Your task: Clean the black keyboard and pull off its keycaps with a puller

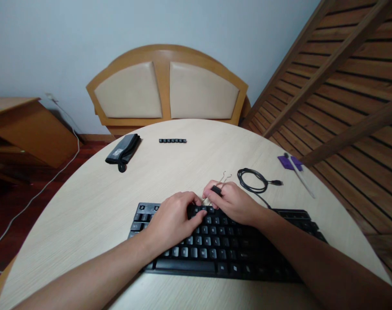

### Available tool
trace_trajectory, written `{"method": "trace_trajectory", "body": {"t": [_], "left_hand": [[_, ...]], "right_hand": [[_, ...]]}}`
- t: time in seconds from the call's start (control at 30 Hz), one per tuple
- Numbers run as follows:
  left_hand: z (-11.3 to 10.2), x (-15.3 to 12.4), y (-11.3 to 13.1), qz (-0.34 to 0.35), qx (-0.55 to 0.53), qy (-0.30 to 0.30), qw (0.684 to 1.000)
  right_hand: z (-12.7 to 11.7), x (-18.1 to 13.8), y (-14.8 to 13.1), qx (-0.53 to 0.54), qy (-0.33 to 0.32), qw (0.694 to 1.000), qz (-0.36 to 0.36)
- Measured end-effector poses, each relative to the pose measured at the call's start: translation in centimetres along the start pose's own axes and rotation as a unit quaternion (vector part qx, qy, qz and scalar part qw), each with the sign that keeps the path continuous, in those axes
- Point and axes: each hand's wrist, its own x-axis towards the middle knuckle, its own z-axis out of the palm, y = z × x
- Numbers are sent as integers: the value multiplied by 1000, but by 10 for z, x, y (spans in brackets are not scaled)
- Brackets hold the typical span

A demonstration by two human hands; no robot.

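A black keyboard [186,265] lies before me with its cable at the back right. My right hand [233,201] is closed on a keycap puller [216,190], which has a black handle and thin wire prongs. One pair of wire ends points up and away; the other reaches down to the top row of keys. My left hand [175,215] lies over the keyboard's left part, its fingers curled. Its index fingertip meets the lower wires and its thumb rests by the top-row keys. At the upper left, bare key sockets [142,207] show without keycaps.
Several black keycaps [172,141] stand in a row at the table's [196,163] far side. A folded dark cloth pouch [123,149] lies at the left. Rightward are a coiled USB cable [252,189] and a white-handled brush [301,176] on a purple cloth [284,162].
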Motion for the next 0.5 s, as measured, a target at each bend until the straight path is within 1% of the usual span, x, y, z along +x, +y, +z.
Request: {"method": "trace_trajectory", "body": {"t": [0.1,0.2,0.5], "left_hand": [[-1,0,-1,16,-19,4,1000],[-1,0,-2,35,-27,6,999],[3,-3,-3,56,23,11,998]], "right_hand": [[0,-1,-2,-4,10,1000,-28],[0,-2,-2,-2,15,999,-33],[2,-3,-2,-25,24,998,-57]]}}
